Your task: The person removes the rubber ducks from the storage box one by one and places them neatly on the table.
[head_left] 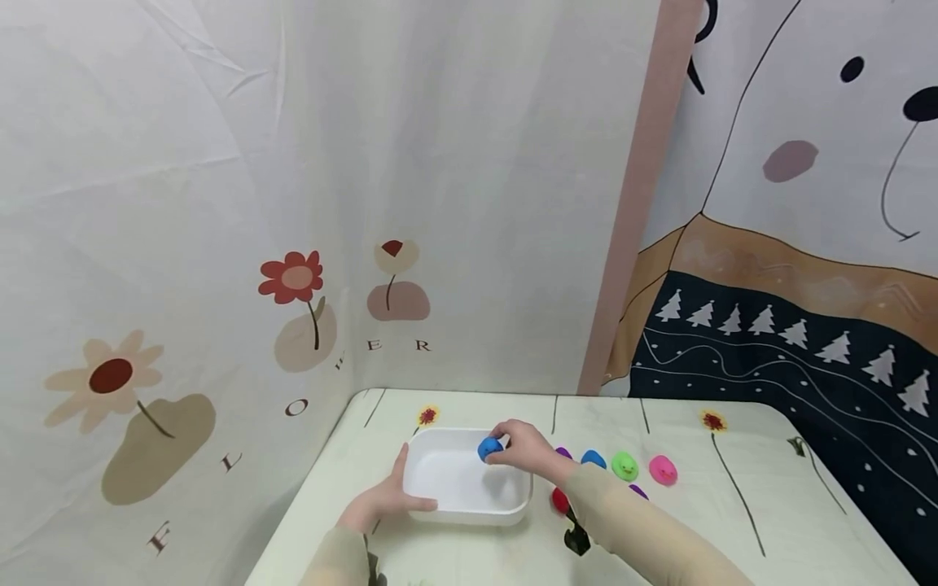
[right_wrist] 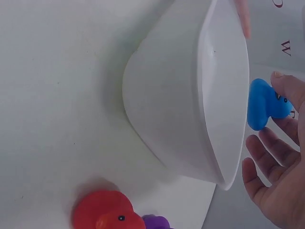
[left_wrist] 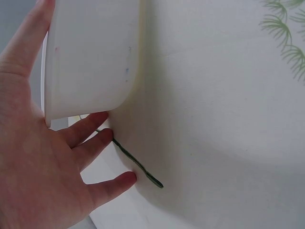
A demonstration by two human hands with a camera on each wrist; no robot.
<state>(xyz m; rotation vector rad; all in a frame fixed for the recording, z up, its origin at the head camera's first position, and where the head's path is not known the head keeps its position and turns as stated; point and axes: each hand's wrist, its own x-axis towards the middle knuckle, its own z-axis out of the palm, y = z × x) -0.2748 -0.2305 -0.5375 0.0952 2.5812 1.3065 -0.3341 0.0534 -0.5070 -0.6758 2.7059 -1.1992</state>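
Observation:
My right hand (head_left: 523, 448) pinches a blue rubber duck (right_wrist: 267, 105) between thumb and fingers, over the white plastic tub (head_left: 472, 518). In the right wrist view the duck shows just above the tub's rim, with the other fingers spread loosely below it. My left hand (head_left: 388, 496) rests against the tub's near left corner, its thumb at the front rim. Seen from the left wrist, its fingers (left_wrist: 95, 145) are spread nearly straight, some touching the tub's end wall. The tub's inside looks bare white in the head view.
Right of the tub lie a red duck (right_wrist: 102, 207), a green duck (head_left: 625, 466), a pink duck (head_left: 663, 470), another blue duck (head_left: 593, 459) and purple ones (head_left: 637, 491). My right sleeve partly covers this group. A flower-printed cloth (head_left: 703, 505) covers the table; printed curtains (head_left: 469, 179) hang behind.

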